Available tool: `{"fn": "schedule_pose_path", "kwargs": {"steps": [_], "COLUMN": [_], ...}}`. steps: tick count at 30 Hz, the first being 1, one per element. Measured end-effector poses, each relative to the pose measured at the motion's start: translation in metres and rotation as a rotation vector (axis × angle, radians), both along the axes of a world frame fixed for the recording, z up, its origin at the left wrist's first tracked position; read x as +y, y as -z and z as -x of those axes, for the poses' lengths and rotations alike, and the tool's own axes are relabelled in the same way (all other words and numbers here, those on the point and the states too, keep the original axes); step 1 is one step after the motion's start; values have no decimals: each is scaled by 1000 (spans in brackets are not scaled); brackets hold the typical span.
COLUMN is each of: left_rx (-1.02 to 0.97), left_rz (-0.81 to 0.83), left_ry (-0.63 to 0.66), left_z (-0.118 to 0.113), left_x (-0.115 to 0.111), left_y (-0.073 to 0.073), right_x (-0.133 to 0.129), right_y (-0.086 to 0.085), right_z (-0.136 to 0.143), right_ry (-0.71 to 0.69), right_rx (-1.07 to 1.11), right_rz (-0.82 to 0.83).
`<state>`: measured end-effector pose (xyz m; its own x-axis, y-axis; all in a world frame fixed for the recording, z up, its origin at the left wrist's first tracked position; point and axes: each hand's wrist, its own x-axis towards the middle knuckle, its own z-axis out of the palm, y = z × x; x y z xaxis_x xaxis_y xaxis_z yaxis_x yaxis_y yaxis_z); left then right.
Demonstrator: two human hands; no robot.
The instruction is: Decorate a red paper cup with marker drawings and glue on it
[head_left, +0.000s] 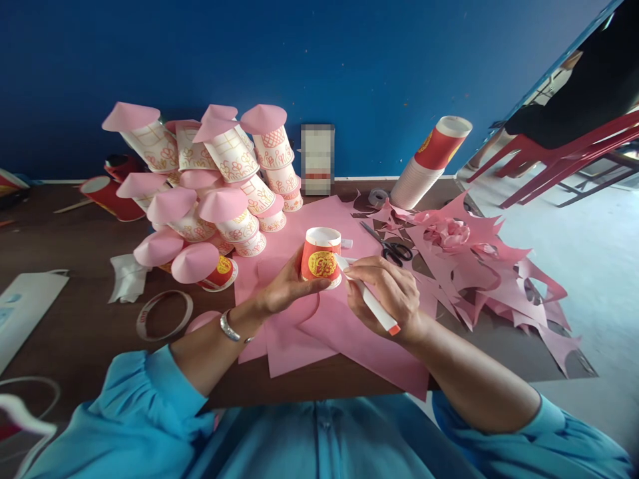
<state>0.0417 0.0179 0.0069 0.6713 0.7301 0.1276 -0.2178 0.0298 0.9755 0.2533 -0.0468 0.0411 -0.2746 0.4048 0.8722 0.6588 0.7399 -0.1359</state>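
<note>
We had the left hand (285,287) clamped round the red cup (322,256) and the right hand (389,286) round a marker (373,307), apparently drawing; the next stroke needed steadiness.

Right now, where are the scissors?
In the head view, the scissors lie right of centre on the work surface, just beyond the right hand and left of the heap of cut pink scraps.

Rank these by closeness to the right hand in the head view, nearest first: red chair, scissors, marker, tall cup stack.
1. Marker: held in the right hand.
2. Scissors: just beyond it.
3. Tall cup stack: farther back, by the wall.
4. Red chair: far right, off the table.
</note>
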Motion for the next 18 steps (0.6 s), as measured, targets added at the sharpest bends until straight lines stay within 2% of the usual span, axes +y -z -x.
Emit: {"fn": "schedule_pose_path", "kwargs": {"steps": [18], "left_rx": [0], "left_rz": [-5], "left_ry": [-11], "left_z": [-1], "left_x": [-1], "left_y": [1], "right_x": [-1], "right_y": [0], "right_z": [-2], "right_ry": [10], "right_rx": [9], "right_rz": [9]}}
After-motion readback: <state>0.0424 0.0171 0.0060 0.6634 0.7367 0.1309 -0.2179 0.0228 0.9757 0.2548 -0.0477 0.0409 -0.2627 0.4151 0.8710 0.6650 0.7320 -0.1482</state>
